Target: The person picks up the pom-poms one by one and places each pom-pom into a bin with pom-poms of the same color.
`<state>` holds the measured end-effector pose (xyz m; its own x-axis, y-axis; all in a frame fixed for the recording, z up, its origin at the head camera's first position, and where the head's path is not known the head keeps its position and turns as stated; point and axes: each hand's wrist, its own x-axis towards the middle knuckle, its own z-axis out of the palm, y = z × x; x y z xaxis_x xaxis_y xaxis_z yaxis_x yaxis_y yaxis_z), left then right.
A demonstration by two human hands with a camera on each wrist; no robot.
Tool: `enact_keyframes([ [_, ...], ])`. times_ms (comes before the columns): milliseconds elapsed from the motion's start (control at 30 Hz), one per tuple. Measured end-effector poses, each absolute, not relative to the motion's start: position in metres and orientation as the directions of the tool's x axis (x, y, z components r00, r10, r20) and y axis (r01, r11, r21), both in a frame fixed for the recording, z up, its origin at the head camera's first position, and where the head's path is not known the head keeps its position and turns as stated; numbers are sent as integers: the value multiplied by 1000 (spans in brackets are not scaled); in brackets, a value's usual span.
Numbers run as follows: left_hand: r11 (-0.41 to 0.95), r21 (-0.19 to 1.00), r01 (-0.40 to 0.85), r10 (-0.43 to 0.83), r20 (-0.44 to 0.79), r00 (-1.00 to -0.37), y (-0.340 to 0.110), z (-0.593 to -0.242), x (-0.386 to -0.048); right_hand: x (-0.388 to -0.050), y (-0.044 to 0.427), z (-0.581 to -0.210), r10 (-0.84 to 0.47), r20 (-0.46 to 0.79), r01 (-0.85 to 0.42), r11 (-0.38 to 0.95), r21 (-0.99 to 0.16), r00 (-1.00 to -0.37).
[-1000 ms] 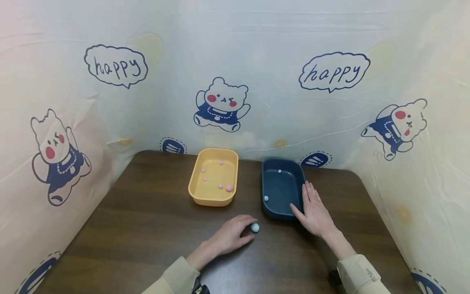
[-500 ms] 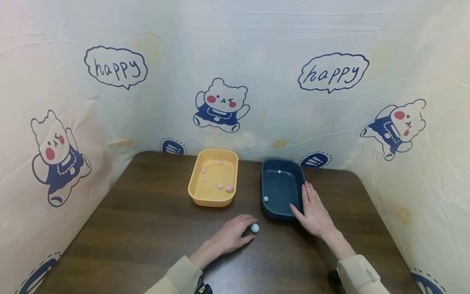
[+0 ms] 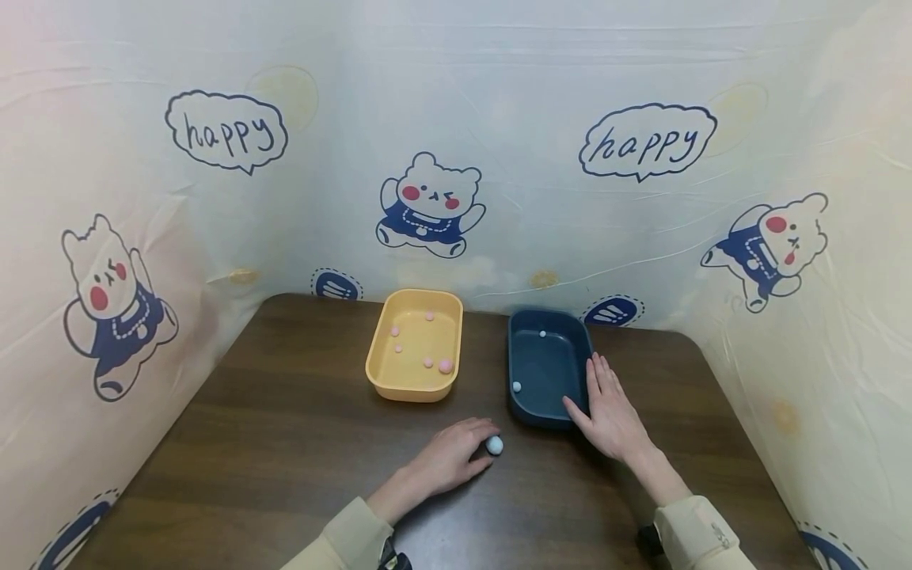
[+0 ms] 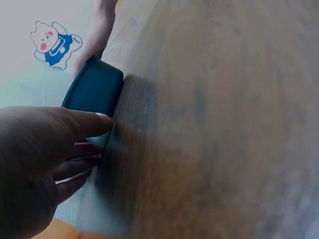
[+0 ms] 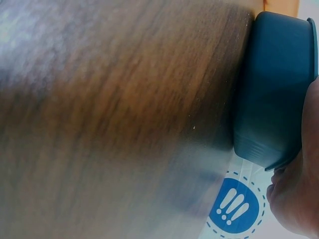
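Observation:
A small pale blue ball (image 3: pixel 495 445) lies on the wooden table (image 3: pixel 299 475) in the head view. My left hand (image 3: pixel 449 457) rests around it, fingers loosely bent, with the ball by the fingertips and a gap to the thumb. In the left wrist view the left hand (image 4: pixel 45 154) hides the ball. The dark blue tray (image 3: pixel 545 404) stands beyond, holding two small pale balls. My right hand (image 3: pixel 609 412) lies along its right side with straight fingers, the thumb at its near rim. The right wrist view shows the right hand (image 5: pixel 299 199) against the tray (image 5: pixel 276 84).
A yellow tray (image 3: pixel 413 389) with several pink balls of different sizes stands left of the blue tray. Behind the table hangs a pale curtain (image 3: pixel 534 198) printed with bears, which also encloses both sides.
The blue ball has shifted very slightly toward the person, and the left hand's fingertips have stayed beside it. The right hand and both trays have kept their places.

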<state>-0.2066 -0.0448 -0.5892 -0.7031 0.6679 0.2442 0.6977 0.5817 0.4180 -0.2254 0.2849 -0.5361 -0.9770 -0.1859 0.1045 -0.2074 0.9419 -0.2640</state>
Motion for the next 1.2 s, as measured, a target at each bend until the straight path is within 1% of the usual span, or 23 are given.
enact_keyframes([
  [167,581,420,698,663,254,-705,-44,-601,-210,-225,285,-537,-183,106,-206,941,-270,-977],
  [300,581,442,684,656,243,-714,-44,-597,-208,-225,285,-537,-182,105,-204,940,-272,-978],
  [333,582,431,690,659,248,-710,-45,-599,-209,-225,285,-537,-182,104,-204,941,-272,-978],
  [533,595,424,683,670,207,-713,-43,-573,-201,-226,286,-537,-183,96,-202,942,-269,-979],
  [633,619,446,646,659,154,-737,-41,-558,-195,-226,286,-536,-180,87,-198,941,-274,-980],
  [767,643,444,624,649,116,-751,-40,-554,-193,-226,287,-536,-182,87,-199,940,-276,-979],
  [933,646,441,623,643,126,-755,-42,-554,-191,-227,287,-537,-182,87,-199,939,-279,-980],
  [1200,628,471,620,626,169,-762,-47,-554,-188,-226,287,-538,-181,93,-199,940,-276,-979],
])
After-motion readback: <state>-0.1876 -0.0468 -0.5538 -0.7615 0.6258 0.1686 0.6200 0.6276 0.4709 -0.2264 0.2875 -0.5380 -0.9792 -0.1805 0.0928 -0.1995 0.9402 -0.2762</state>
